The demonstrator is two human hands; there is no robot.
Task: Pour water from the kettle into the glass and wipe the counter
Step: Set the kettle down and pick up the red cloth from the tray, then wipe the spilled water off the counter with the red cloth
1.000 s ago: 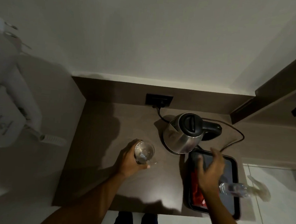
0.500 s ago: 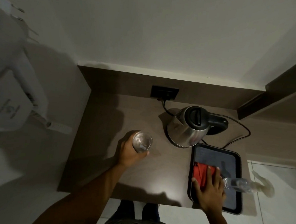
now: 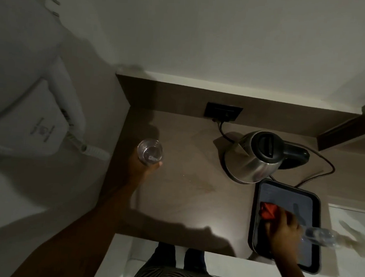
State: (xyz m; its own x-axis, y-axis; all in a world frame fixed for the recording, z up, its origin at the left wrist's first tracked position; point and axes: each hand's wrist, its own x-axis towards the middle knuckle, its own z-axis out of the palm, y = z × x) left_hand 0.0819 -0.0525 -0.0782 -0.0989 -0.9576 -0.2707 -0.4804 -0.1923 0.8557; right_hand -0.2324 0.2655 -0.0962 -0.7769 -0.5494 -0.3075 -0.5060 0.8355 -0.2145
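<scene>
Our left hand (image 3: 141,168) had its fingers wrapped round the glass (image 3: 150,151) at nine o'clock on the counter (image 3: 183,207); our right hand (image 3: 283,228) closed on the red cloth (image 3: 268,210) in the tray (image 3: 254,236). Dragging it might topple the bottle (image 3: 319,236) beside it. The kettle (image 3: 255,158) stood at two o'clock.

Shiny steel kettle (image 3: 253,162), matt counter (image 3: 179,194)

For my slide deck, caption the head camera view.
Left hand holds the glass; right hand grasps red cloth on tray.

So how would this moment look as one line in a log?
left hand: holding glass | right hand: on red cloth in tray | kettle: on counter
</scene>
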